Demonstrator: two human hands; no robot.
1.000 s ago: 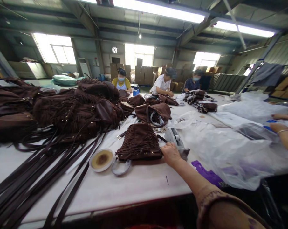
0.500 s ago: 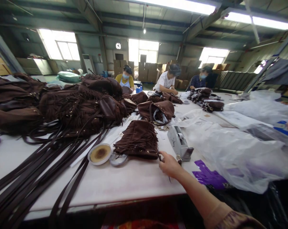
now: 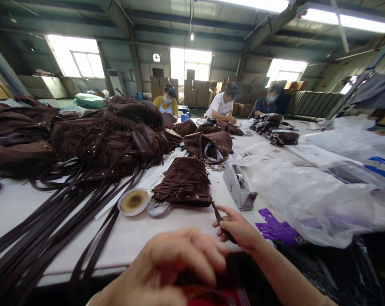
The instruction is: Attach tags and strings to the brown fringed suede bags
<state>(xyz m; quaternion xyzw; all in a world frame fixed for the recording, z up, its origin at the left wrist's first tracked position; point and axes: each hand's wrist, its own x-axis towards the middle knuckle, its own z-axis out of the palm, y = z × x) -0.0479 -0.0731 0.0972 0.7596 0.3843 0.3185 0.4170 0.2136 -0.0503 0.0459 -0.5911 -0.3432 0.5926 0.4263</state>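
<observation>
The table (image 3: 122,238) (white) carries a fringed bag (image 3: 182,180), tape dispenser (image 3: 236,191).

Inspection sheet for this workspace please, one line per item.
Surface: white table, bare along part of the near side.
Job's things: fringed brown bag lying on the table; dark strap near its closest right corner.
Clutter: pile of brown bags, round tub, tape dispenser, clear plastic, purple packet.
Hands: right hand grips the strap; left hand blurred, near the front edge, grip unclear.
Cables: nothing seen on the table.
Surroundings: three people across the table; boxes and windows behind.
</observation>
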